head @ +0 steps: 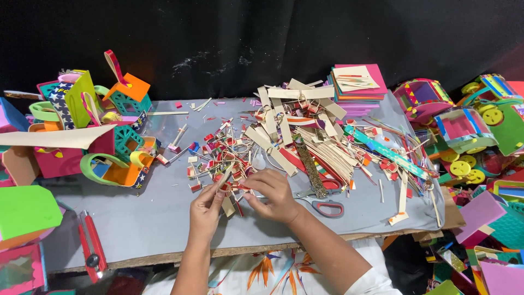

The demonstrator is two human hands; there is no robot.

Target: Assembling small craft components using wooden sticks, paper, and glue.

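Observation:
My left hand [206,207] pinches a small beige foam strip [225,177] between thumb and fingers, just above the grey board [153,218]. Beside it, my right hand [274,195] closes its fingertips on small red and beige scraps [240,188] at the edge of a heap of cut pieces [218,150]. The two hands almost touch each other. Scissors with red handles [325,205] lie right of my right hand.
Long beige strips and a glitter strip [310,164] pile up behind the hands. A stack of coloured foam sheets [357,87] stands at the back. Foam houses [125,93] crowd the left, foam cars [464,131] the right. A red cutter [90,246] lies near the front left edge.

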